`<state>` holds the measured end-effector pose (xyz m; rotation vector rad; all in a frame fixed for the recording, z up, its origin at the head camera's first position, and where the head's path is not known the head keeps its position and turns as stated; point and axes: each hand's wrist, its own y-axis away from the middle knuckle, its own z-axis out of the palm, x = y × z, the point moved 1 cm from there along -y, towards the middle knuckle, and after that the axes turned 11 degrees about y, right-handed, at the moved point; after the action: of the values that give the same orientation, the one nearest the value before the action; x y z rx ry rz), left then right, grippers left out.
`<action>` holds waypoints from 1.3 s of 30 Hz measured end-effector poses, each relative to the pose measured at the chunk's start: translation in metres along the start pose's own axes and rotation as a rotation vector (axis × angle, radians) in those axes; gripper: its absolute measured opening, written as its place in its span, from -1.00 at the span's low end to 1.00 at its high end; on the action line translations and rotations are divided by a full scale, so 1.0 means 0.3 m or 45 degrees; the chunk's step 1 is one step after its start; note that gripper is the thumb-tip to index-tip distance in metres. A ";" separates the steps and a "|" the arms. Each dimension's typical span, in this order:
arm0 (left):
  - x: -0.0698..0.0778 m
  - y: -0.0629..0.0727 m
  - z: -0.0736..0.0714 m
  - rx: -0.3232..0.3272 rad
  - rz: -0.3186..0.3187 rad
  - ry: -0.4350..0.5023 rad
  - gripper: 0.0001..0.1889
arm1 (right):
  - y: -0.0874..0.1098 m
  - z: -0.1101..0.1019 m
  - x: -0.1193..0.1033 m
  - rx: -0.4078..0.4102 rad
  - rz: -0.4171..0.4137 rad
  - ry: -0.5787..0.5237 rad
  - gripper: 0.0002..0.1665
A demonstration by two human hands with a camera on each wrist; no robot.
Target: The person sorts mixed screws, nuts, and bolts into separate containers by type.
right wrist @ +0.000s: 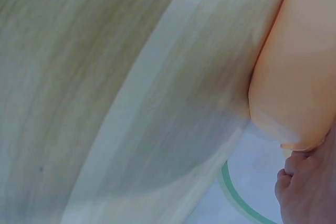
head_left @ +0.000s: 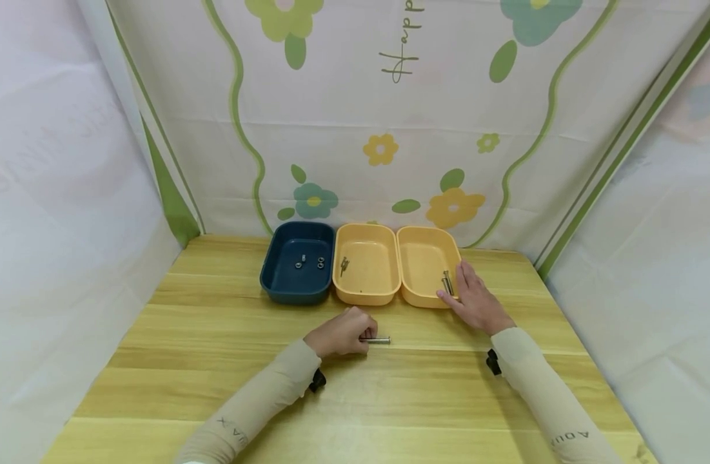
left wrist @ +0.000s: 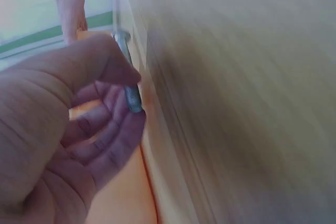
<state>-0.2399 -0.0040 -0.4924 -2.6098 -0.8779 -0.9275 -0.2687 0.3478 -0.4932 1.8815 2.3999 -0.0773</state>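
Observation:
My left hand (head_left: 344,332) pinches a metal bolt (head_left: 379,339) between thumb and fingers, low over the table in front of the middle yellow tray (head_left: 367,299). In the left wrist view the bolt (left wrist: 134,100) has its head at the far end, with the thumb lying across its shank. My right hand (head_left: 478,303) rests at the near right corner of the right yellow tray (head_left: 420,299), thumb at the front rim and fingers along the side. Inside that tray lie bolts (head_left: 447,283). The right wrist view shows the hand (right wrist: 310,187) only partly, beside the tray wall.
A dark blue tray (head_left: 296,298) with several nuts (head_left: 321,262) stands left of the yellow trays, all in one row. The middle tray holds a few small screws (head_left: 344,265). Behind the wooden table (head_left: 389,406) hangs a flowered cloth (head_left: 343,96); white cloths flank both sides.

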 end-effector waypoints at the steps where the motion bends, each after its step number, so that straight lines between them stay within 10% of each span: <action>1: -0.001 0.004 -0.003 -0.009 0.028 -0.010 -0.88 | 0.000 0.000 0.000 0.001 -0.002 0.000 0.22; 19: 0.055 0.045 -0.125 0.071 0.208 -0.076 -0.84 | -0.004 0.000 -0.002 0.031 -0.015 0.004 0.22; 39: 0.134 -0.047 -0.302 0.110 0.266 -0.217 -0.86 | -0.001 -0.007 -0.004 0.010 -0.016 -0.005 0.23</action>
<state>-0.2685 -0.0105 -0.3966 -2.6707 -0.6501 -0.6070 -0.2687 0.3468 -0.4911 1.8679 2.4129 -0.0917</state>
